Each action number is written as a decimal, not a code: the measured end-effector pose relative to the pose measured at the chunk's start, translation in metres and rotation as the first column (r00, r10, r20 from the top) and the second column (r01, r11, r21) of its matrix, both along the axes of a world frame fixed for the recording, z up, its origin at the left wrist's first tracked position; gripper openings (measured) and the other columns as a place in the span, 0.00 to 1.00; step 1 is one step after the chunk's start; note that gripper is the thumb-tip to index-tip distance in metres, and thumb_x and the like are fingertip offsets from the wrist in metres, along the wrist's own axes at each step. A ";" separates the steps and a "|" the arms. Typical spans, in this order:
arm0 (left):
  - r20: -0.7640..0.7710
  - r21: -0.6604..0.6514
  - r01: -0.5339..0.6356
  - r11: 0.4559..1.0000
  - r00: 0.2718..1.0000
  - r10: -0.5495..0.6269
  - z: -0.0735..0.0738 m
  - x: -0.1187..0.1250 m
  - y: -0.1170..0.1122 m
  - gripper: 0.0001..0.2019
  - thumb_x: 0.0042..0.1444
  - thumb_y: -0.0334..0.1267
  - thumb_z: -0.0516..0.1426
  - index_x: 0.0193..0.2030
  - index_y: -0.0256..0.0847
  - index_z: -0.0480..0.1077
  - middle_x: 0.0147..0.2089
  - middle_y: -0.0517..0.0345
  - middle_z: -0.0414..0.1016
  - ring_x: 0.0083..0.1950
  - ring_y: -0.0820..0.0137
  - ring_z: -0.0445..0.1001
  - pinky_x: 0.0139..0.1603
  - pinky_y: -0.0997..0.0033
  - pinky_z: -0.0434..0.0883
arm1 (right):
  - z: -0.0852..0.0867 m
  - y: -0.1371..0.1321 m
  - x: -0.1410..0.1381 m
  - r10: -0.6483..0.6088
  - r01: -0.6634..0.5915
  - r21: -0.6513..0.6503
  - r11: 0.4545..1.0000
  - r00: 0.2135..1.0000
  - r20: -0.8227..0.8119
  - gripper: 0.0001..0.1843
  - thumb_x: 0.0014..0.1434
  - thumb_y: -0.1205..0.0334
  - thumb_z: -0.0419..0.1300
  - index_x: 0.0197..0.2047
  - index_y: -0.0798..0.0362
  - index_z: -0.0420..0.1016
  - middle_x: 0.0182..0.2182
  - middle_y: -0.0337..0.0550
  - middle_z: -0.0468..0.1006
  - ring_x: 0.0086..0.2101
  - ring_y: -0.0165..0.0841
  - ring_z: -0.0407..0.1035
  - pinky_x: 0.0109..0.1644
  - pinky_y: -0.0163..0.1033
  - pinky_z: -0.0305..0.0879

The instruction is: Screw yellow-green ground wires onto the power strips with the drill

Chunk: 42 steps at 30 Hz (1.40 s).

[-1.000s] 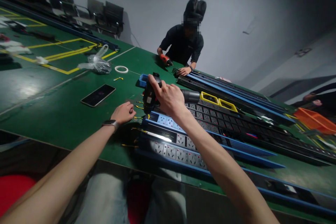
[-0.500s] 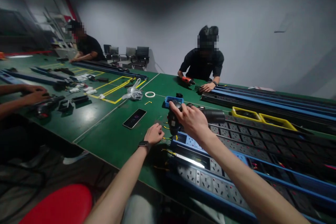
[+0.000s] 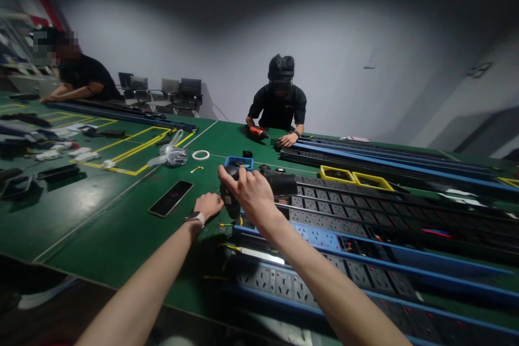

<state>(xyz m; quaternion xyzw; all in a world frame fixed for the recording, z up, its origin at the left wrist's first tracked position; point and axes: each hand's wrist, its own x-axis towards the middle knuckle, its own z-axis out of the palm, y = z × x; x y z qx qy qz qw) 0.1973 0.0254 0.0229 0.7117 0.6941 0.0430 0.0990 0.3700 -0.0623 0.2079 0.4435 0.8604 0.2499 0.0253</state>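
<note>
My right hand [image 3: 253, 192] is wrapped over a black cordless screwdriver [image 3: 229, 197], whose head points down at the near ends of the socket strips. Its black handle [image 3: 284, 184] sticks out to the right. Close beside the tool, my left hand [image 3: 210, 205] is closed at the end of a blue-framed socket strip [image 3: 314, 234]; what its fingers pinch is hidden. Short yellow-green wires [image 3: 230, 247] stick out from the strip ends just below that hand. A metal plate [image 3: 261, 254] lies along the strip nearer to me.
A phone [image 3: 171, 198], a white ring [image 3: 200, 155] and a plastic bag [image 3: 173, 155] lie to the left. Behind my hands is a blue bin [image 3: 244, 162]; yellow bins [image 3: 373, 180] sit on the right. Across the table a co-worker [image 3: 279, 100] has an orange-and-black tool [image 3: 258, 132].
My view has turned to the right, so everything appears further left. My left hand has come closer to the screwdriver, while my right hand keeps its grip on it.
</note>
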 end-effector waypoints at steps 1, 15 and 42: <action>0.010 0.020 -0.023 1.000 1.000 0.022 -0.003 0.000 -0.003 0.20 0.65 0.48 0.48 0.35 0.40 0.76 0.39 0.43 0.81 0.40 0.58 0.80 0.37 0.68 0.68 | 0.000 0.000 0.002 -0.007 0.007 0.000 1.000 1.000 -0.006 0.37 0.66 0.74 0.48 0.74 0.49 0.40 0.43 0.50 0.74 0.39 0.36 0.72 0.42 0.40 0.67; -0.033 0.182 -0.035 0.983 0.999 0.042 -0.026 -0.008 -0.011 0.16 0.66 0.41 0.47 0.38 0.41 0.75 0.42 0.46 0.80 0.42 0.60 0.79 0.37 0.68 0.66 | -0.013 -0.008 -0.004 -0.213 0.218 0.021 0.976 0.968 -0.135 0.33 0.69 0.74 0.43 0.73 0.45 0.43 0.40 0.49 0.75 0.37 0.35 0.73 0.41 0.40 0.66; 0.032 0.141 -0.072 0.987 0.997 0.068 -0.021 -0.009 -0.009 0.18 0.66 0.41 0.48 0.42 0.38 0.78 0.43 0.41 0.80 0.45 0.57 0.79 0.43 0.65 0.70 | 0.001 -0.007 -0.028 -0.113 0.113 0.008 0.994 0.994 -0.004 0.39 0.65 0.79 0.40 0.75 0.45 0.39 0.42 0.51 0.75 0.38 0.38 0.71 0.40 0.40 0.59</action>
